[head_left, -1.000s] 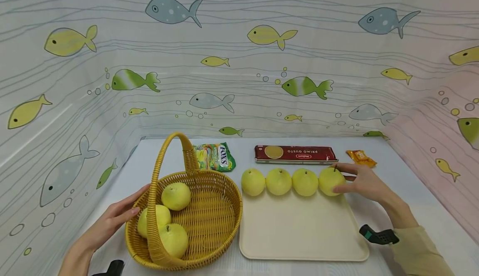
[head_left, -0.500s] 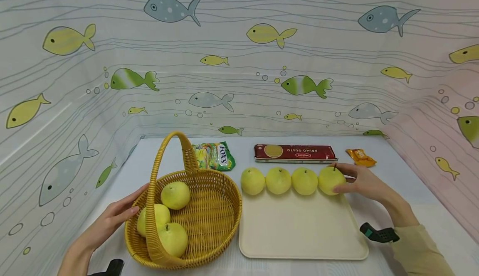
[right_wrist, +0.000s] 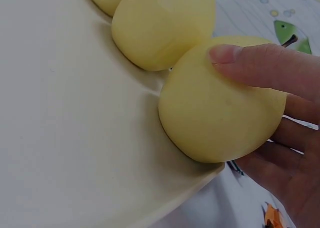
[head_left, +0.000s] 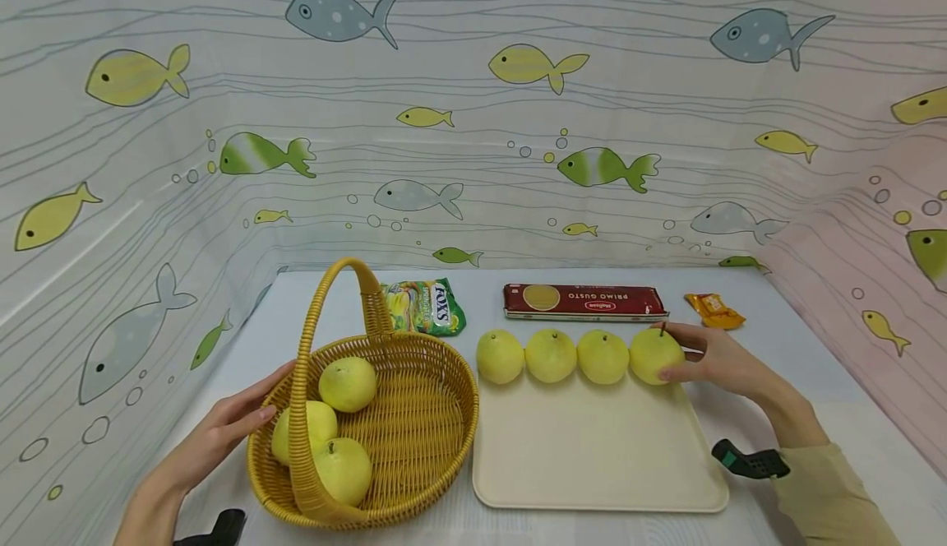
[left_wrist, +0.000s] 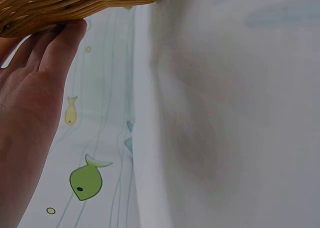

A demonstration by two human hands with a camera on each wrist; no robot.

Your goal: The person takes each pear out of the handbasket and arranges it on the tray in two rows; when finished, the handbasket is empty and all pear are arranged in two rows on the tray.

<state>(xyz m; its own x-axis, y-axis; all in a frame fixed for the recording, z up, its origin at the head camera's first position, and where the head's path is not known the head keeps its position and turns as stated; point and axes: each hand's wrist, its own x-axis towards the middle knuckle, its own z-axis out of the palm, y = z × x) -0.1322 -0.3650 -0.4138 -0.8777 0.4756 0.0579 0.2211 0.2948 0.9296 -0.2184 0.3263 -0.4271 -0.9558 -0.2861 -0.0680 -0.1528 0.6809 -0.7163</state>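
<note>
My right hand [head_left: 728, 363] grips the rightmost yellow pear [head_left: 655, 356], thumb on its near side and fingers behind it. This round pear [right_wrist: 220, 107] sits at the tray's far right corner, its dark stem up, right against its neighbour. Several pears in all form a row along the far edge of the cream tray [head_left: 599, 455]. My left hand [head_left: 214, 439] rests against the left side of a yellow wicker basket [head_left: 414, 439], fingers extended along its outer wall and thumb at the rim. Three more pears [head_left: 348, 385] lie in the basket's left part, partly behind its tall handle.
Behind the tray lies a long red biscuit pack [head_left: 584, 303]. A small orange packet [head_left: 714, 311] is to its right. A green candy bag [head_left: 425, 307] lies behind the basket, partly hidden by the handle. Fish-printed walls [head_left: 473, 143] enclose the table at the back and sides.
</note>
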